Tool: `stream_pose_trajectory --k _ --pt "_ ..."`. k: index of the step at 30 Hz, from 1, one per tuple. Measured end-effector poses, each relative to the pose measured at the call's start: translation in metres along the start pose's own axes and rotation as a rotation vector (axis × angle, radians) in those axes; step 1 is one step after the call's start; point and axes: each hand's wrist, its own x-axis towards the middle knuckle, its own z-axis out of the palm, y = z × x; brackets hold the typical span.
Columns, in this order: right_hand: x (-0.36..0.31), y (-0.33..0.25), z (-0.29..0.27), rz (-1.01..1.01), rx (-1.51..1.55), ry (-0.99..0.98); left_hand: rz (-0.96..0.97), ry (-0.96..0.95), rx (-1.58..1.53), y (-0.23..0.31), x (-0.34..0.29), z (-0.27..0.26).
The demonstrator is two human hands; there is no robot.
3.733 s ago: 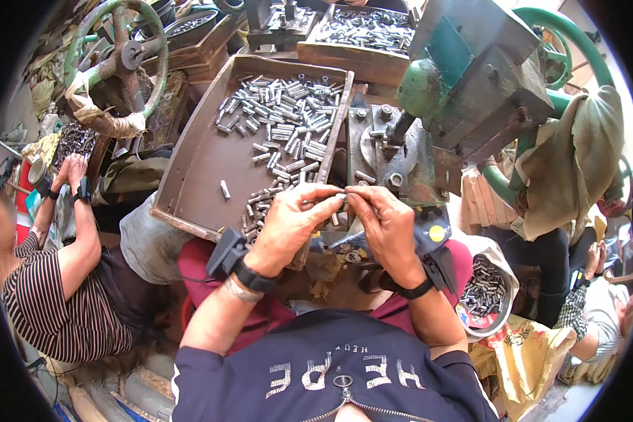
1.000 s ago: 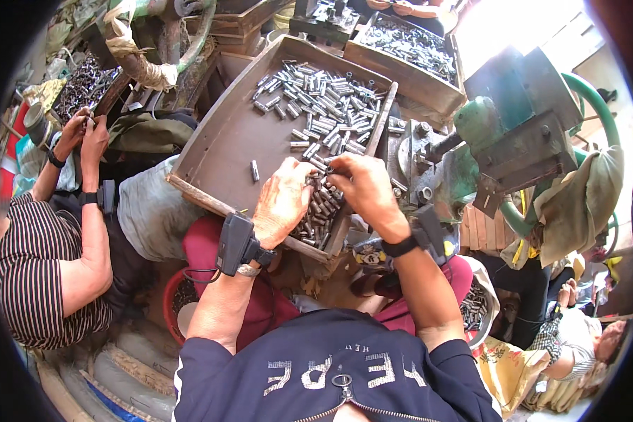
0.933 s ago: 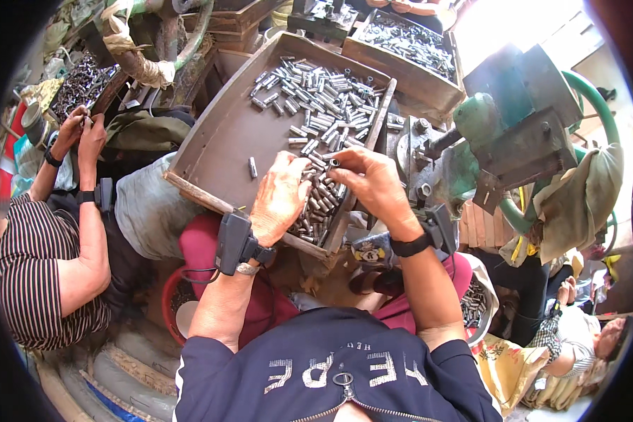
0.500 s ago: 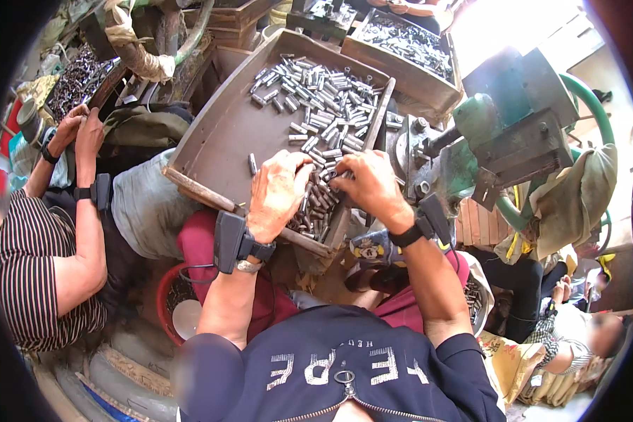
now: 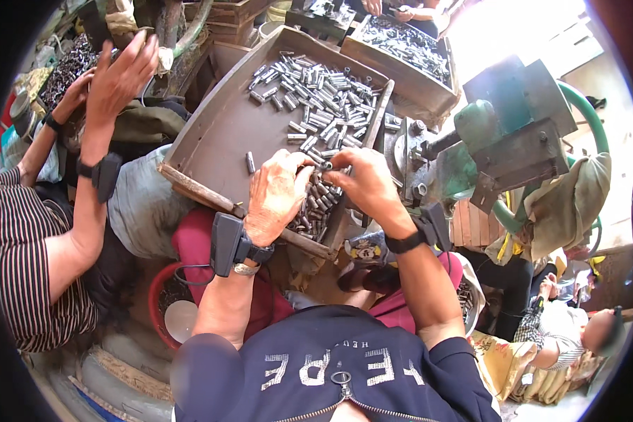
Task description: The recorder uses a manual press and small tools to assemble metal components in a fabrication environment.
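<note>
Over the near side of a shallow wooden tray (image 5: 214,130), my two hands meet with fingers curled inward. Between them is a small metal cylinder (image 5: 325,166) with a round open end. My left hand (image 5: 278,188) pinches it from the left, its fingertips partly hidden. From the right, my right hand (image 5: 367,181) closes thumb and forefinger on it. Loose silvery metal cylinders (image 5: 327,98) lie heaped in the tray's far right part. Darker small metal pieces (image 5: 321,205) fill the near corner beneath my hands. One lone cylinder (image 5: 250,163) stands left of my left hand.
A green machine (image 5: 482,133) with a handwheel stands close on the right. Behind the tray is another box of metal parts (image 5: 404,53), with a person's hands beyond it. A co-worker in a striped shirt (image 5: 39,260) sits at left. A red bucket (image 5: 163,299) stands low left.
My hands stay nearly in place, but the metal cylinder now shows between my fingertips. The co-worker at left has raised a hand. Another person's hands have shifted at the far box.
</note>
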Motion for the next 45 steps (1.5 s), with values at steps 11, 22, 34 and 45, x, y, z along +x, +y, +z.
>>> stream_pose_trajectory --k 11,22,34,45 --pt "-0.001 -0.019 -0.016 0.127 -0.01 -0.023 -0.072 0.042 0.082 0.002 0.0 -0.001" --pt "-0.023 -0.01 0.01 0.097 -0.27 -0.05 -0.131 -0.017 0.125 0.004 -0.001 0.0" --pt "-0.035 -0.018 0.013 0.116 0.257 0.258 0.171 -0.246 -0.172 -0.003 0.003 -0.003" --pt "-0.027 -0.011 -0.011 0.058 0.274 0.178 0.077 -0.223 -0.143 -0.001 0.001 -0.005"
